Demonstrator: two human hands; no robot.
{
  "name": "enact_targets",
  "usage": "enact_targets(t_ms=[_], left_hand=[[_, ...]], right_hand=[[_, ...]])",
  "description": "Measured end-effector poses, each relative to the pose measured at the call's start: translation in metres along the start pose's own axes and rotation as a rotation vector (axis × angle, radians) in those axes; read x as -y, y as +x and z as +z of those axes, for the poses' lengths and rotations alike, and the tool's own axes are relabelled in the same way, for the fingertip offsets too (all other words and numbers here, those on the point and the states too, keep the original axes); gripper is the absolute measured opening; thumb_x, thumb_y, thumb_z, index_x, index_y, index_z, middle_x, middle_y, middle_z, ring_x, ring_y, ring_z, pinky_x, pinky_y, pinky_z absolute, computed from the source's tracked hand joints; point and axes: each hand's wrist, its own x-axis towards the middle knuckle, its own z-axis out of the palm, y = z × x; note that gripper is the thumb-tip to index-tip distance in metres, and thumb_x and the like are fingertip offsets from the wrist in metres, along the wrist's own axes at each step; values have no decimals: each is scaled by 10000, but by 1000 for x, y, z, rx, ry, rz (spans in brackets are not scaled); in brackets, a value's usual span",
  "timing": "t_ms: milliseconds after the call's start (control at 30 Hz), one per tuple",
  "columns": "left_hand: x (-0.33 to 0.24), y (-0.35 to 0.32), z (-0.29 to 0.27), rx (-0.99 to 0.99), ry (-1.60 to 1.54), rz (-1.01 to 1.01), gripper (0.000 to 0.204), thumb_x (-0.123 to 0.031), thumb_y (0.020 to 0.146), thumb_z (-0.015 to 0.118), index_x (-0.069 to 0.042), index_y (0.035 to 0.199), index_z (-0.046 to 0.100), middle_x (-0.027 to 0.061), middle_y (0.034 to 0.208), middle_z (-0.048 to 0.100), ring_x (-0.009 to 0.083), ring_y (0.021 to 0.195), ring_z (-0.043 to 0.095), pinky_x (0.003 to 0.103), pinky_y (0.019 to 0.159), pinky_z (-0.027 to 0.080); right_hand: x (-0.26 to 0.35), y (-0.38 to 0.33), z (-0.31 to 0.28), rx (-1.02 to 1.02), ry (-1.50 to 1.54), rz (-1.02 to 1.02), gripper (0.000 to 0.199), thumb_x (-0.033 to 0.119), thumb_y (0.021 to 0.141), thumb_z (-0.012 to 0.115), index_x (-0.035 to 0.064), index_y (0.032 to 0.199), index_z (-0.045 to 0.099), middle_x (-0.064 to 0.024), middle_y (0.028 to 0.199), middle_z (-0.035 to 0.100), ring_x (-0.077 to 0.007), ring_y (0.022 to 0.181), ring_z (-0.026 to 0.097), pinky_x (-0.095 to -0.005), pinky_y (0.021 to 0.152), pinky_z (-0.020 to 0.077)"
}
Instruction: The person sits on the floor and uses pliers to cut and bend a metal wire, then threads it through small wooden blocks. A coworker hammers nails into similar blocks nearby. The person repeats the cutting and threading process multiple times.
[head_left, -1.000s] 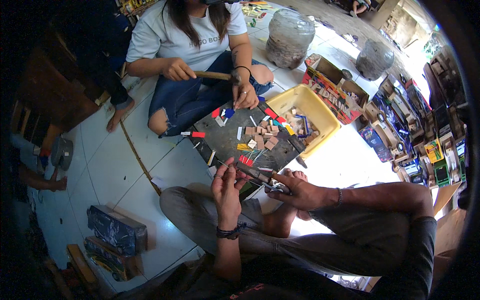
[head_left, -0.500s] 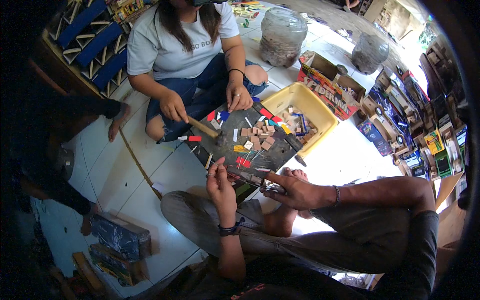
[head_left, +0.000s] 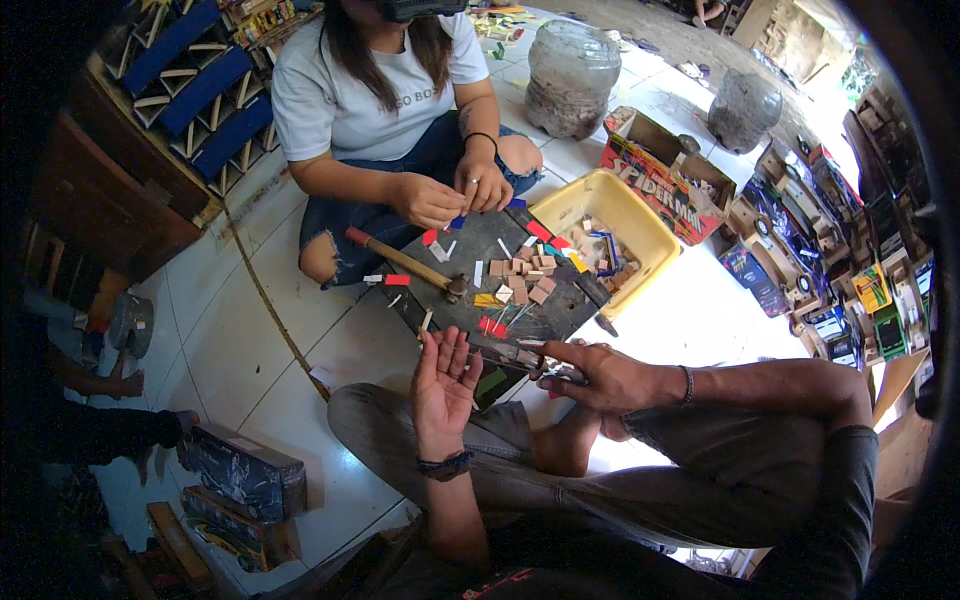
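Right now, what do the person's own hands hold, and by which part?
The right hand grips a small metal tool by its rear end; its tip points left. Which tool it is cannot be told. The left hand is open, palm up, holding nothing.

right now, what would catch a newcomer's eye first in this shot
The dark work board on the floor, strewn with small red, blue and tan pieces, draws the eye first, with a hammer lying along its left edge and a yellow tub at its right. Just below it the left hand is raised open, palm up, while the right hand grips a small metal tool. Across the board another person's hands pinch a small piece.
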Motion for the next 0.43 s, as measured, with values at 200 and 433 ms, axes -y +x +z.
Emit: enact_targets(t_ms=[200, 433], left_hand=[[0, -6, 5, -41, 42, 25, 175, -323, 952, 593, -154, 971, 632, -7, 1101, 667, 116, 983, 609, 366, 821, 530], [-3, -3, -1, 22, 16, 23, 117, -278, 952, 600, -166, 957, 633, -12, 1115, 660, 105, 987, 597, 389, 855, 500]], right_hand=[[-4, -1, -1, -17, -11, -94, 404, 248, 934, 556, 126, 1307, 462, -220, 830, 659, -408, 799, 652, -503, 726, 517], [-7, -1, -2, -1, -16, -96, 424, 275, 932, 562, 139, 1317, 449, -231, 910, 662, -407, 855, 649, -495, 762, 510]])
